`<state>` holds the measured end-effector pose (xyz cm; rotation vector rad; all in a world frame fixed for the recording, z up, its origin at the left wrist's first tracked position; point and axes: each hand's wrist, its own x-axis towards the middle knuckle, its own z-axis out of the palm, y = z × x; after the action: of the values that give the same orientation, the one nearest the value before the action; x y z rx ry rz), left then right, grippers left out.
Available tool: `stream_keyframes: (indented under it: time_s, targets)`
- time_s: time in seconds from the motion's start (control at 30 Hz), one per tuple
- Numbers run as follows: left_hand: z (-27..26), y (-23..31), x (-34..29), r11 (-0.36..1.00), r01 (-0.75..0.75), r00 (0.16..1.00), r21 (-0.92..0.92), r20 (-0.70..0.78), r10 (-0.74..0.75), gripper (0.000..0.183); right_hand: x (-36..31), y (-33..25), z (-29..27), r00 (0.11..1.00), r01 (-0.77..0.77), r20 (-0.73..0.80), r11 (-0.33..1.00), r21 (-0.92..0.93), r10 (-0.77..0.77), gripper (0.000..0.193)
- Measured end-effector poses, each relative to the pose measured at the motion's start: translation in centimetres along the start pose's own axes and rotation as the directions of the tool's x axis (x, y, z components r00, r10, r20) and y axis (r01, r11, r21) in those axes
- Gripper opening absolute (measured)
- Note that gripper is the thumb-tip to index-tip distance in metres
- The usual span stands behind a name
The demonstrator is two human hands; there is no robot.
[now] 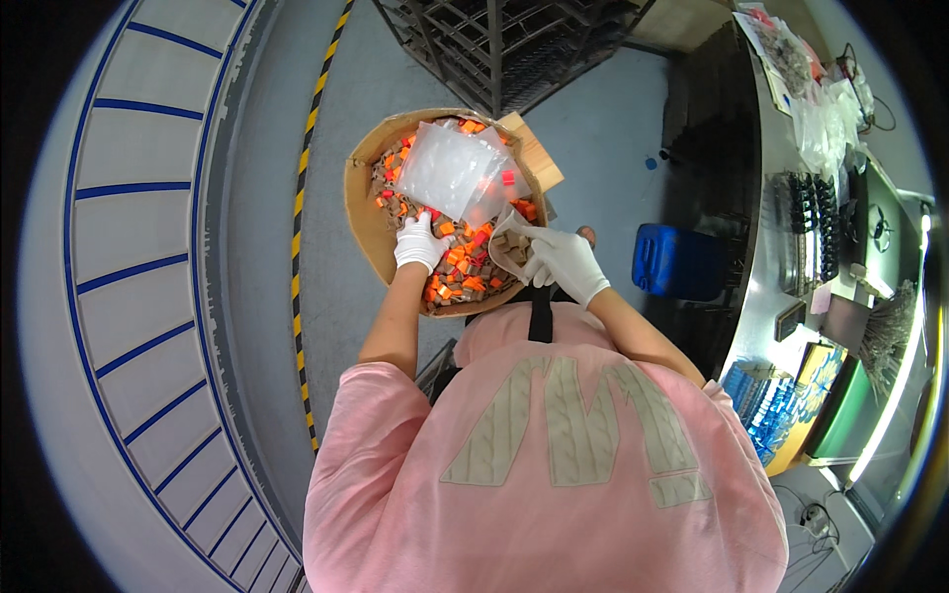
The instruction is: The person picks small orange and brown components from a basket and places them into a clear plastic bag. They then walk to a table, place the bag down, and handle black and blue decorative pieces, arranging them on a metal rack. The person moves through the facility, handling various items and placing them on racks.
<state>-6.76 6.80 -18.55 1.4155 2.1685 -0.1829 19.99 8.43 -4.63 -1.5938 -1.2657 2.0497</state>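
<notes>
A round-sided cardboard box point(368, 222) in front of me is filled with small orange, red and brown pieces point(460, 262). My left hand point(420, 244), in a white glove, rests on the pieces at the box's left side. Its thumb stands apart from the fingers, whose tips are partly hidden. My right hand point(565, 262), also gloved in white, is closed on the edge of a clear plastic bag point(502, 242) at the box's right side. Brown pieces lie inside that bag. Across the far part of the box lies a whitish translucent plastic bag point(450, 168).
Beyond the box stands a dark metal rack point(494, 59), with a wooden board point(534, 153) beside the box. A blue plastic container point(677, 262) is at the right, before a cluttered metal workbench point(756, 287). Yellow-black floor tape point(301, 227) runs along the left.
</notes>
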Motion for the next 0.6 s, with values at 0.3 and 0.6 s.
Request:
stream_keyframes:
  time_s: [0.3,0.6]
  targets:
    - [0.4,-2.6,1.3,0.966,-0.037,0.974,-0.256,0.207,0.092,0.043,-0.7,-1.2,0.4,1.0,0.015,0.002,0.995,-0.096,-0.015,0.045]
    - [-4.6,-5.2,-3.8,-0.011,0.312,0.831,-0.95,0.267,0.488,0.045,0.2,-1.3,0.9,0.998,0.025,0.055,0.996,-0.082,-0.02,0.045]
